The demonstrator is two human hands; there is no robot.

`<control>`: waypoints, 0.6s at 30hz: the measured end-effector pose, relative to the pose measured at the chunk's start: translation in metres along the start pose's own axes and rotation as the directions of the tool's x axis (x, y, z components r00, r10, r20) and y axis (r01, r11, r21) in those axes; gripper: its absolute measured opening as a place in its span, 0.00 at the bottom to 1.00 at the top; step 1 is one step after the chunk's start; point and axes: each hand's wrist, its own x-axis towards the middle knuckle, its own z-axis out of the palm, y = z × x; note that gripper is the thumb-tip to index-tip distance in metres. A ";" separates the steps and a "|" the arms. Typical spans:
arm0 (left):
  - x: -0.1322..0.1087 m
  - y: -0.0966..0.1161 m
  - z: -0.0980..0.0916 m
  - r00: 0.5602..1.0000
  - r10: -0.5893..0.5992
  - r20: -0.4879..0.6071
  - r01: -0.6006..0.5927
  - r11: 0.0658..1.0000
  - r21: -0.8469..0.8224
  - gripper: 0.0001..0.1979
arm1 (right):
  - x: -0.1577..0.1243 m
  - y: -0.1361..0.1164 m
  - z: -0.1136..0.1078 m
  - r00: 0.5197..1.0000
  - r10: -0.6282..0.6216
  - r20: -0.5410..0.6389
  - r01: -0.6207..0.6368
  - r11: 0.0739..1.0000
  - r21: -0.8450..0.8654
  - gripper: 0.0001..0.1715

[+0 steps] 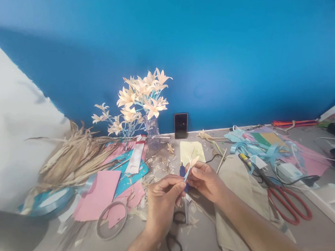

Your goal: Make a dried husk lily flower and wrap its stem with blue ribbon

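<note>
Between both hands is a small cream flower [193, 162] with a pale blue stem. My left hand [166, 196] pinches the lower end of the stem. Just below the petals, the fingers of my right hand [205, 178] close on the flower. A dark blue tool or glue gun [182, 170] lies behind the hands, mostly hidden. Dark-handled scissors [174, 244] rest on the table under my left hand. Cream flowers [143, 89] on blue stems stand in a clear vase [152, 134] farther back.
A phone [180, 125] leans against the blue wall. Dry husks [76, 155], pink paper [98, 195] and a ribbon roll [51, 201] lie left. On the right are red-handled scissors [289, 204], beige cloth [236, 203], a white plug [259, 162] and blue ribbons. Yellow paper [187, 148] lies behind the hands.
</note>
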 end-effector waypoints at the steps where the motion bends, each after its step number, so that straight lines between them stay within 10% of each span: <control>1: 0.001 0.001 -0.001 1.000 0.008 -0.014 -0.008 1.000 0.013 0.09 | 0.002 -0.002 -0.004 1.000 -0.016 -0.010 0.015 0.996 -0.085 0.22; 4: 0.004 0.006 -0.007 0.996 0.061 -0.061 -0.056 0.996 0.073 0.08 | 0.010 -0.011 -0.021 0.986 -0.139 -0.090 0.065 0.824 -0.563 0.17; 7: 0.007 0.011 -0.016 0.982 0.158 -0.102 -0.139 0.976 0.168 0.07 | 0.017 -0.020 -0.040 0.978 -0.195 -0.072 -0.011 0.297 -0.955 0.14; 18: 0.014 0.005 -0.048 0.986 0.108 -0.131 -0.087 0.984 0.155 0.09 | 0.008 -0.011 -0.038 0.977 0.193 -0.095 -0.042 -0.260 -0.965 0.19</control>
